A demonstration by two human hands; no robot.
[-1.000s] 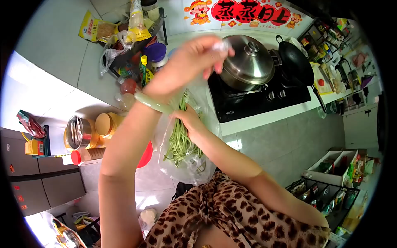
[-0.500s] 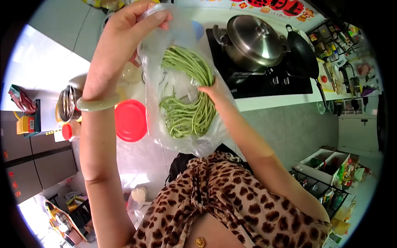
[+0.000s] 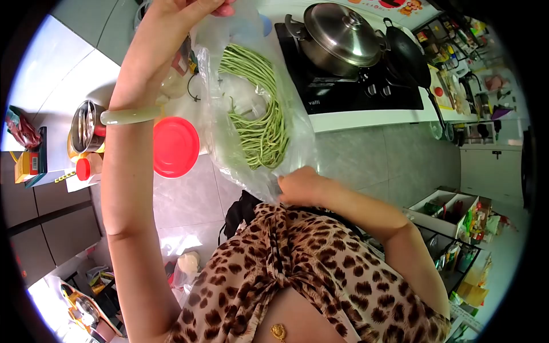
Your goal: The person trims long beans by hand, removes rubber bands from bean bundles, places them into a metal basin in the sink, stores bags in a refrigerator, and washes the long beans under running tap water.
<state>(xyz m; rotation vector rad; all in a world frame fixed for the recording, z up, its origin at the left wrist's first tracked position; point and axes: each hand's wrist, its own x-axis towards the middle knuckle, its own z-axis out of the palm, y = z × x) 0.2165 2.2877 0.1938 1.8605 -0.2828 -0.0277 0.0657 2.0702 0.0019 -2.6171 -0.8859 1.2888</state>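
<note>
A clear plastic bag (image 3: 298, 137) hangs stretched out in front of me. Long green beans (image 3: 266, 134) lie curled in a C-shaped bundle inside it. At the top edge of the view, my left hand (image 3: 171, 23) is closed on the upper end of the bag; its fingers are partly cut off by the frame. My right hand (image 3: 303, 186) has its fingers closed on the bag's lower end, below the beans and close to my body.
A lidded steel pot (image 3: 343, 37) stands on the black cooktop (image 3: 343, 91), with a black wok (image 3: 407, 57) beside it. A round red plastic dish or lid (image 3: 175, 147) lies left of the bag. Further left are a metal container (image 3: 87, 128) and a red-capped jar (image 3: 84, 169).
My right hand has left the side of the bean bundle and moved down to the bag's lower end. My left hand still holds the top; the whole view has shifted slightly.
</note>
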